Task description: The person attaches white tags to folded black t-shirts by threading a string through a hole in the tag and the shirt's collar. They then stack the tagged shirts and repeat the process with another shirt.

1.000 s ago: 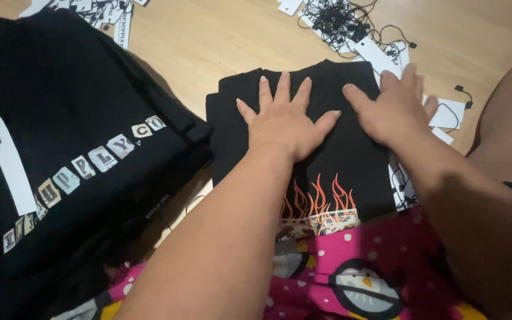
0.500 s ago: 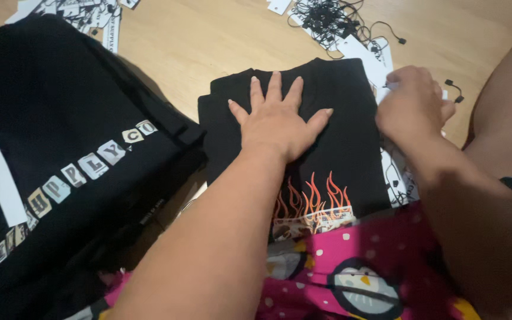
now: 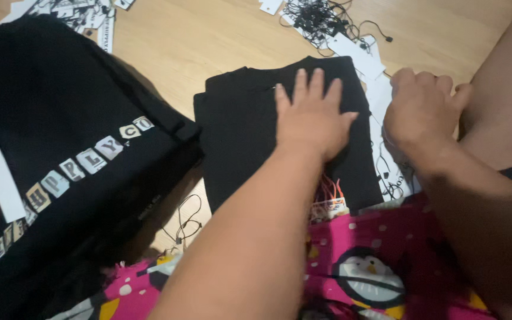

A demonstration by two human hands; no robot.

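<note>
Black cotton, folded square: a T-shirt (image 3: 256,127) with an orange flame print lies on the wooden floor (image 3: 208,41), just ahead of the person's pink patterned lap. Left hand (image 3: 314,115) presses flat on it, fingers spread wide, holding nothing. Right hand (image 3: 422,109) curls loosely at the shirt's right edge over white paper tags (image 3: 362,56); whether it grips anything I cannot tell. Beside them, left, sits a stack of black garments (image 3: 60,136).

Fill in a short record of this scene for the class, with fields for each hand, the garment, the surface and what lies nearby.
Left hand: flat, fingers spread, on folded black shirt
Right hand: curled, at the shirt's right edge, over white tags
Surface: wooden floor
Nearby: stack of black garments; tangle of black cords
</note>
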